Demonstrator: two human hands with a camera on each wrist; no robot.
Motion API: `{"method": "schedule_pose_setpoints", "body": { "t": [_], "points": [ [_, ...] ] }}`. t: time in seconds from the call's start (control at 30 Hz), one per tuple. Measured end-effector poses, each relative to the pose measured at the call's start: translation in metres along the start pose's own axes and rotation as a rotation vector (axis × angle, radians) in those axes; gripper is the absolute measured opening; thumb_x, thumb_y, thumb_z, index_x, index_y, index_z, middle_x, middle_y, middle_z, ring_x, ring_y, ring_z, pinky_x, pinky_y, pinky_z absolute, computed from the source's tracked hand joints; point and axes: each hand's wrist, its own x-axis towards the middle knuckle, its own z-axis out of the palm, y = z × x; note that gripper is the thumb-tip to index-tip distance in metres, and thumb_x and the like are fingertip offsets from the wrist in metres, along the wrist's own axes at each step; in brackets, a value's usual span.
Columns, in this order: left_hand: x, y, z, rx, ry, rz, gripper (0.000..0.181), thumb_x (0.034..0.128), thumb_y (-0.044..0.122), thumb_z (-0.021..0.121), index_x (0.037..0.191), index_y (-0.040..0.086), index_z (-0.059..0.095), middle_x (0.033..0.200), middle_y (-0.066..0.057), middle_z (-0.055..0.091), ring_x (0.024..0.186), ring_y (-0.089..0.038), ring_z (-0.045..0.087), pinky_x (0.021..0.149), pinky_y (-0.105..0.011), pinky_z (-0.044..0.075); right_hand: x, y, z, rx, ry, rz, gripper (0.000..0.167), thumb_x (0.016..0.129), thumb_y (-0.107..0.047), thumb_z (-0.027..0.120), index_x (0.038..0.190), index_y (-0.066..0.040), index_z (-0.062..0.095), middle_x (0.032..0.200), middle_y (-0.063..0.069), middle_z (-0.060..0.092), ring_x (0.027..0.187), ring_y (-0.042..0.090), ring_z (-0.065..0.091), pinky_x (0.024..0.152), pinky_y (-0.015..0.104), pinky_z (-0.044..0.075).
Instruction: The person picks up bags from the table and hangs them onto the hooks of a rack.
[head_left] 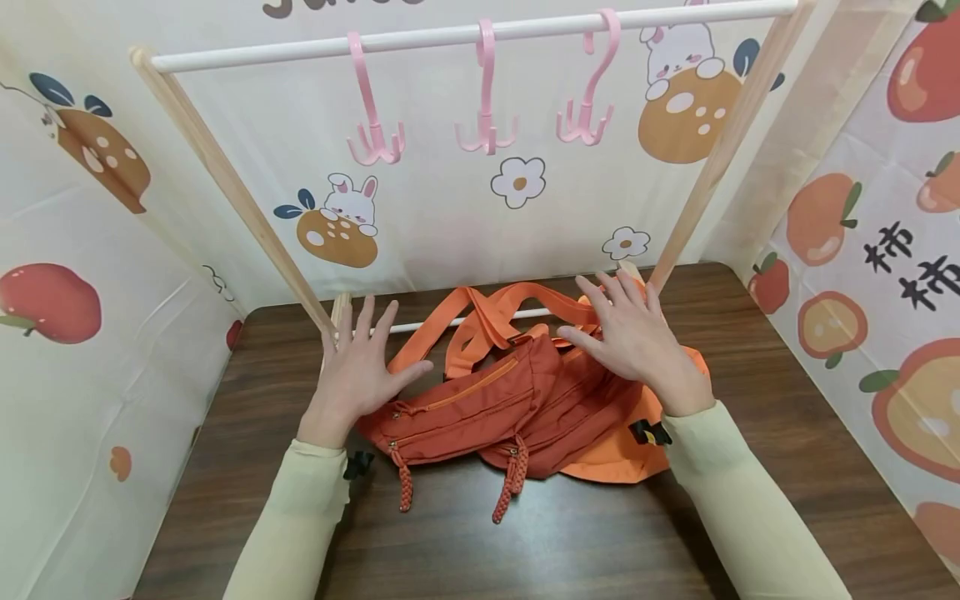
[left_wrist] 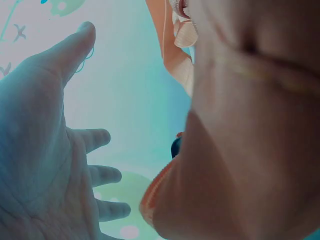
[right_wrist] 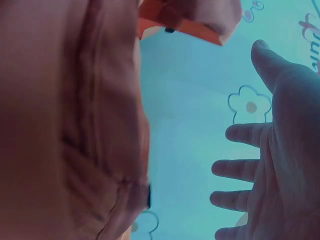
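Observation:
In the head view, a rust-red waist bag (head_left: pixel 461 417) with orange zips and braided pulls lies on the table. It overlaps a second rust-red bag (head_left: pixel 577 425), and an orange bag (head_left: pixel 618 461) shows beneath at the right. Orange straps (head_left: pixel 491 321) loop behind them. My left hand (head_left: pixel 348 383), fingers straight and spread, hovers by the left end of the front bag. Over the right end of the pile, my right hand (head_left: pixel 637 337) is likewise spread, holding nothing. Both wrist views show the extended fingers of the left hand (left_wrist: pixel 40 145) and right hand (right_wrist: pixel 295 155) apart from the bag fabric.
A wooden rack with a white top rail (head_left: pixel 435 38) stands behind the bags. Three pink hooks (head_left: pixel 487 92) hang from it. Its slanted legs (head_left: pixel 232 192) come down near the hands. Patterned cloth (head_left: pixel 450 225) encloses the dark wooden table (head_left: pixel 420 542).

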Motion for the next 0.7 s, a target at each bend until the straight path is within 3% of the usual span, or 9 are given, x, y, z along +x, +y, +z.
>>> {"method": "schedule_pose_setpoints", "body": {
  "t": [0.2,0.43,0.7],
  "points": [
    [0.006,0.002,-0.002,0.001,-0.030,0.008,0.112,0.0887,0.084,0.058,0.172,0.019,0.019,0.176,-0.019,0.009,0.159,-0.051,0.004,0.117,-0.081,0.006,0.011,-0.016,-0.007,0.003,-0.008,-0.039,0.097,0.097,-0.083,0.043,0.167,-0.016,0.036,0.166,0.015,0.036,0.155,0.041,0.026,0.121,0.072,0.010],
    [0.013,0.000,-0.002,-0.012,-0.051,0.029,0.111,0.0902,0.083,0.057,0.169,0.011,0.027,0.170,-0.025,0.025,0.152,-0.055,0.024,0.116,-0.078,0.021,0.024,-0.042,-0.012,0.003,-0.052,-0.059,0.098,0.097,-0.086,0.037,0.167,-0.017,0.035,0.163,0.014,0.042,0.150,0.040,0.036,0.121,0.070,0.015],
    [0.017,0.000,-0.001,-0.026,-0.087,0.034,0.104,0.0934,0.073,0.065,0.168,0.011,0.028,0.168,-0.025,0.029,0.151,-0.053,0.028,0.116,-0.074,0.027,0.045,-0.079,-0.013,-0.100,-0.123,-0.082,0.090,0.099,-0.078,0.047,0.163,-0.015,0.041,0.157,0.013,0.051,0.143,0.039,0.048,0.117,0.062,0.032]
  ]
}}
